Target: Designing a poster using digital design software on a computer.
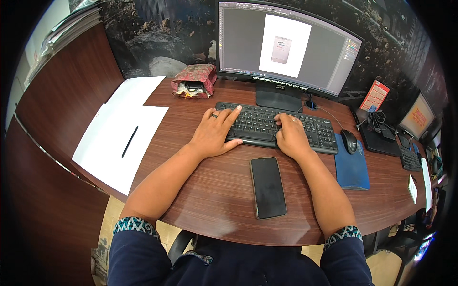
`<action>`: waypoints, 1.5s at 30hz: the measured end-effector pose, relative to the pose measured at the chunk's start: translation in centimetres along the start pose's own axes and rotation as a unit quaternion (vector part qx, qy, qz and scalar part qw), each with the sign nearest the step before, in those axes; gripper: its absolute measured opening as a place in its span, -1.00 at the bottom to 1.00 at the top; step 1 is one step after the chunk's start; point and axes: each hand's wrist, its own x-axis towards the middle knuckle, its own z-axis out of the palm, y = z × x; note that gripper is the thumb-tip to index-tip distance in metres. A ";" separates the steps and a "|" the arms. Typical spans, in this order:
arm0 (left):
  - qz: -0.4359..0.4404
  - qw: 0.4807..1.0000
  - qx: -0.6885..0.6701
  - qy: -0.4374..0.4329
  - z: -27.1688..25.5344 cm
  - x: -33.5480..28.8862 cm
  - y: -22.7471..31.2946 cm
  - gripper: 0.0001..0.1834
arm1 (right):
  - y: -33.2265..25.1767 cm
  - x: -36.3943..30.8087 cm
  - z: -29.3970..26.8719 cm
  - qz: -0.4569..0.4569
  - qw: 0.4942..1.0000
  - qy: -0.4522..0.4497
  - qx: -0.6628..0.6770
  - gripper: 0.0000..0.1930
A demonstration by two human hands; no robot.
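Note:
Both of my hands rest on a black keyboard (260,125) in the middle of the wooden desk. My left hand (213,131) lies over its left end, fingers spread on the keys and thumb stretched along the front edge. Toward the middle keys, my right hand (292,133) has its fingers bent down, with nothing held in it. Behind the keyboard, a curved monitor (238,43) shows a white page with a small picture on a grey background. A dark smartphone (268,187) lies face up between my forearms.
White paper sheets (112,138) with a black pen (130,141) lie at left. A red patterned pouch (194,76) stands behind them. At right are a black mouse (349,141) on a blue mouse pad (350,169), an orange desk calendar (375,96) and a second monitor (416,117).

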 end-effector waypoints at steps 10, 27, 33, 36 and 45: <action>-0.006 0.999 -0.005 0.045 0.1 -0.3 -0.3 0.05 | -1.5 0.0 -0.8 -0.092 0.994 0.015 -0.048 -0.77; -0.228 0.959 -0.070 -0.155 -0.9 -0.6 -2.1 0.27 | 8.6 -11.4 -14.6 0.261 0.964 -0.024 -0.037 -0.79; -0.232 0.957 -0.092 -0.145 -0.6 -0.9 -1.7 0.20 | 7.1 -11.4 -15.0 0.205 0.973 -0.088 -0.065 -0.61; -0.234 0.956 -0.096 -0.146 -1.0 -0.9 -1.5 0.18 | 5.9 -10.6 -15.3 0.246 0.966 -0.076 -0.028 -0.61; -0.227 0.957 -0.096 -0.155 -1.0 -1.2 -1.8 0.13 | 10.2 -10.0 -14.1 0.056 0.977 0.127 -0.160 -0.85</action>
